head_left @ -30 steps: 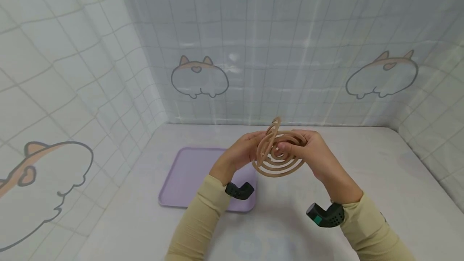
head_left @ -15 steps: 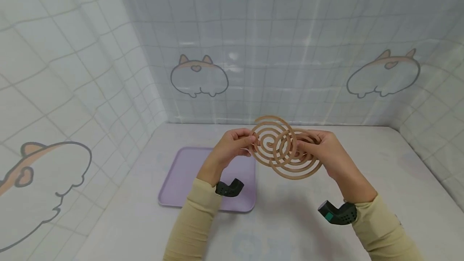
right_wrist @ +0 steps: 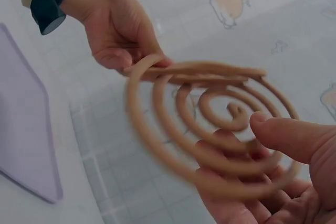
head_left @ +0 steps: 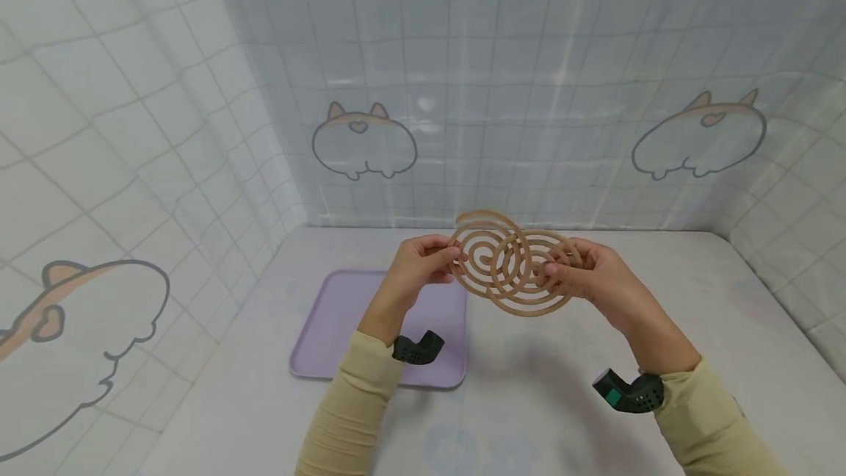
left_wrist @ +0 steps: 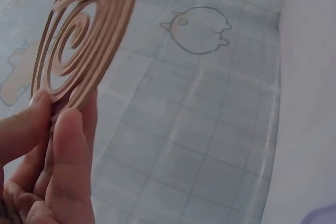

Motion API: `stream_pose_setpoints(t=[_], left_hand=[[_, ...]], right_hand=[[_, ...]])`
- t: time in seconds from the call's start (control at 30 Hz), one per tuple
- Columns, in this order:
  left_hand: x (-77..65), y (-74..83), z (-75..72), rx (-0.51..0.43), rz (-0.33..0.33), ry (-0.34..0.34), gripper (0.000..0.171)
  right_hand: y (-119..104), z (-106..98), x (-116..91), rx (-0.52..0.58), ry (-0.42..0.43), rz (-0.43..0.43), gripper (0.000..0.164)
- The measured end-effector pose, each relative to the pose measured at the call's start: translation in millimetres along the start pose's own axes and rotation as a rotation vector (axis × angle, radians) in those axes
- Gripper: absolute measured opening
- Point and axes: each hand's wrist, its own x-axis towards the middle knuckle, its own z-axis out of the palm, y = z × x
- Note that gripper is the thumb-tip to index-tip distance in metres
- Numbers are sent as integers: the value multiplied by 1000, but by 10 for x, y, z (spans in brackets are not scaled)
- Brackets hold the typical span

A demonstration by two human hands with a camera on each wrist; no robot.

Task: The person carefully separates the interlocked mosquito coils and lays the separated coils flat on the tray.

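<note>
Two brown spiral mosquito coils are held up above the white table, their rings overlapping and seemingly interlinked in the head view. My left hand (head_left: 411,270) pinches the outer edge of the left mosquito coil (head_left: 487,260) between thumb and fingers; the left wrist view shows this coil (left_wrist: 107,40) nearly edge-on. The right mosquito coil (head_left: 529,312) is gripped by my right hand (head_left: 611,281) at its right side. In the right wrist view the thumb (right_wrist: 286,135) lies over that coil (right_wrist: 137,119), with fingers beneath. Where the rings cross, I cannot tell whether they are fully linked.
A shallow lilac tray (head_left: 380,322) lies on the white table (head_left: 529,417) at left, partly below my left forearm. Behind stands a tiled-pattern curtain (head_left: 489,94) with cartoon animal prints; similar sheeting lines both sides.
The hands have moved apart, right hand rightward and left hand slightly left. The left mosquito coil has turned from edge-on to facing the head camera, and the overlap has narrowed.
</note>
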Motion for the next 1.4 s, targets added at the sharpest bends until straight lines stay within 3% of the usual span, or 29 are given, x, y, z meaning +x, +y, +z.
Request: stream_pose_setpoints(t=[0.27,0.47,0.7,0.87,1.03,1.2,1.4], left_hand=[[-4,-6,-9,-104,44,90,7],[4,-3,9,-23,78,181,17],[0,27,10,73,104,248,21],[-7,34,-6,83,110,236,22],[-35,54,-60,110,123,152,24],[-70,72,-120,153,123,71,25],[-104,94,-177,226,116,60,23]], right_hand=[[114,-81,-58,136,24,-48,6],[115,-79,-60,204,116,-47,6],[81,-103,-64,247,145,-55,11],[66,-124,-64,290,182,-98,10],[47,-154,-80,311,203,-150,13],[23,-175,-103,283,222,-158,13],[-14,-194,-117,217,227,-143,11]])
